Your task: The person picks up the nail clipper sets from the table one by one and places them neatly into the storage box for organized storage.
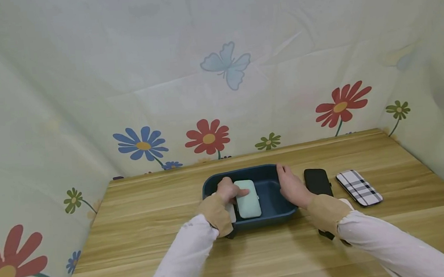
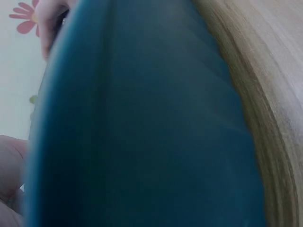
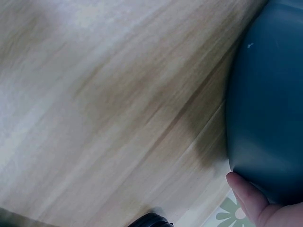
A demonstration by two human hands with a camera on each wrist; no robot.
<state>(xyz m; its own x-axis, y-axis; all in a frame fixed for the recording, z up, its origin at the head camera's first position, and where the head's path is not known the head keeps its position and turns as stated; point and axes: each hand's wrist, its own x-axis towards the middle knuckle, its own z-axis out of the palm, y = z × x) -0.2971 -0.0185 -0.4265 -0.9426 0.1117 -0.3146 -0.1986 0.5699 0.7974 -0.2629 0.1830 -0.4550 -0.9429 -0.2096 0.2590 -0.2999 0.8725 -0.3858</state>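
Observation:
A dark blue oblong bin (image 1: 269, 196) stands on the table. Inside it lies a mint-green case (image 1: 248, 199) with a small clasp on its right edge. My left hand (image 1: 228, 190) reaches into the bin's left part, one digit stretched across the mint-green case; its other fingers are hidden. Beside that hand, partly covered, shows the edge of a pale case (image 1: 231, 212). With my right hand (image 1: 293, 188) I grip the bin's right wall at the back corner. In the right wrist view, fingers (image 3: 248, 194) press the outside of the blue wall.
Right of the bin lie a black case (image 1: 318, 182) and a black-and-white plaid case (image 1: 359, 187). More items, partly hidden, lie under my right forearm. A flowered sheet (image 1: 170, 94) hangs behind the wooden table (image 1: 149, 215).

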